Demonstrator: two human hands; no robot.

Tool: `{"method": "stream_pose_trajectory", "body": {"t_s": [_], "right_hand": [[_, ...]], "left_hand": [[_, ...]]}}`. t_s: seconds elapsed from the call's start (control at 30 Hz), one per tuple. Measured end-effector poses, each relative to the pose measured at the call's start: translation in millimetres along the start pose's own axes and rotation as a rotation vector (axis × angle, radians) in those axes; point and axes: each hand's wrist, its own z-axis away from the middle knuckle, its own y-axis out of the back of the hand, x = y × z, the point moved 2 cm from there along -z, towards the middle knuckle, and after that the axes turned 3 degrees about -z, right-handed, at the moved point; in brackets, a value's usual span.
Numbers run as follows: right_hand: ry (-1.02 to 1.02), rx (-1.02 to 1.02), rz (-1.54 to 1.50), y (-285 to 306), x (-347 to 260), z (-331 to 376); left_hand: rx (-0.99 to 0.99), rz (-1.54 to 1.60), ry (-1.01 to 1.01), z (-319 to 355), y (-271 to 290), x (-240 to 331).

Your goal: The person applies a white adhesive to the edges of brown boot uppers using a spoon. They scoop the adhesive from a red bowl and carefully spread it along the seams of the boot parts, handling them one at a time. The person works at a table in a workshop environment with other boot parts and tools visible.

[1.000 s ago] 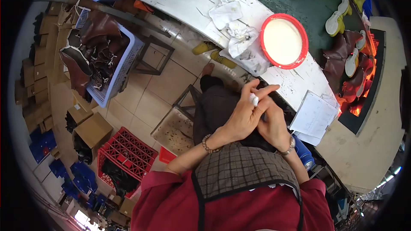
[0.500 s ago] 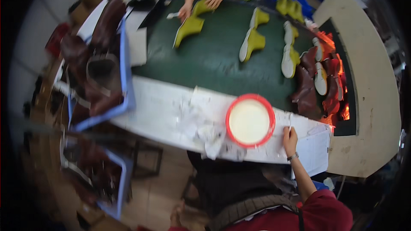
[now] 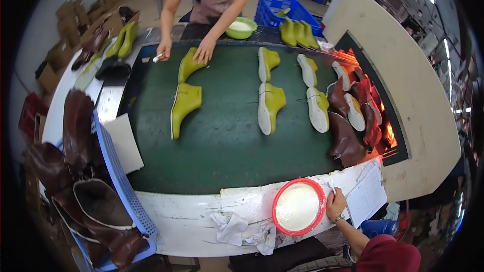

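Note:
My right hand [image 3: 336,204] rests at the near edge of the table, just right of a red-rimmed bowl [image 3: 277,220] of creamy white liquid [image 3: 297,205]. Its fingers are closed round a small brush [image 3: 331,186] with a white end, most of it hidden by the hand. My left hand is out of view. Across the table, a co-worker's hand [image 3: 205,50] steadies a yellow-green shoe last [image 3: 187,65], and their other hand [image 3: 164,49] holds a small white-tipped brush [image 3: 156,59]. A second last [image 3: 185,106] lies nearer on the green belt [image 3: 222,161].
White-soled lasts [image 3: 272,106] and brown leather boot uppers [image 3: 345,141] lie toward a glowing heater opening [image 3: 390,136]. A blue basket [image 3: 118,168] of brown boots [image 3: 78,131] stands left. Crumpled cloths [image 3: 231,227] and paper [image 3: 370,196] lie beside the bowl.
My view has tilted up, showing more of the co-worker and far side. The co-worker's brush hand has moved away from the last. My left hand has left the view; my right stays beside the bowl.

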Motion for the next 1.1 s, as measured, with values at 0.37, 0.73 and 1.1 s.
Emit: {"method": "stream_pose_trajectory", "body": {"t_s": [0.37, 0.73, 1.1], "right_hand": [[-0.017, 0.021, -0.095, 7.8, 1.1, 13.6], [0.040, 0.148, -0.136, 0.7, 13.9, 26.8], [-0.034, 0.229, -0.415, 17.8, 32.1, 31.8]], "left_hand": [[-0.040, 0.103, -0.027, 15.3, -13.7, -4.2], [-0.155, 0.346, 0.077, -17.5, 63.8, -242.6], [0.104, 0.503, -0.440, 160.3, 119.3, -134.5]]}}
